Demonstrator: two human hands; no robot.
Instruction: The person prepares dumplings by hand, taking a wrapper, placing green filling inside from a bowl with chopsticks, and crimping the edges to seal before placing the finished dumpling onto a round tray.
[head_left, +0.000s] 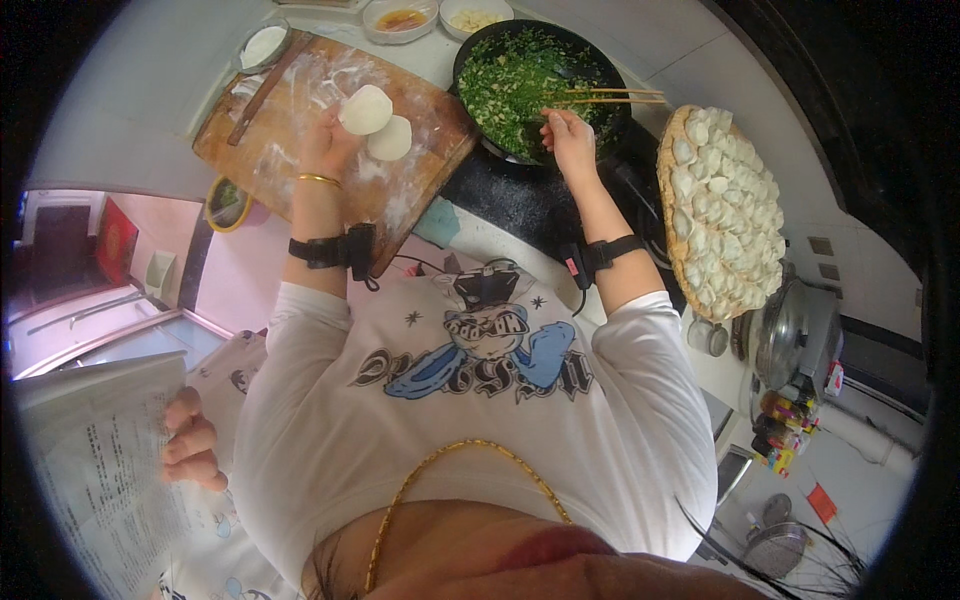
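Observation:
My left hand (328, 142) holds a round white dough wrapper (366, 110) above a floured wooden board (300, 90). A second dough wrapper (389, 138) shows just beside and below the first; whether it rests on the board or is also held is unclear. My right hand (568, 142) is over the near right part of a black wok (619, 142), its fingers curled together. Any thin tool between those fingers cannot be made out. Chopped green filling (510, 82) fills the wok. A pair of wooden chopsticks (622, 96) lies across its right rim, just beyond my fingertips.
A wooden rolling pin (262, 97) and a bowl of flour (264, 46) are at the board's left. A woven tray (666, 195) of several dumplings sits right of the wok. Two bowls (401, 21) stand behind. At lower left another person's hand (193, 442) holds a printed sheet (105, 465).

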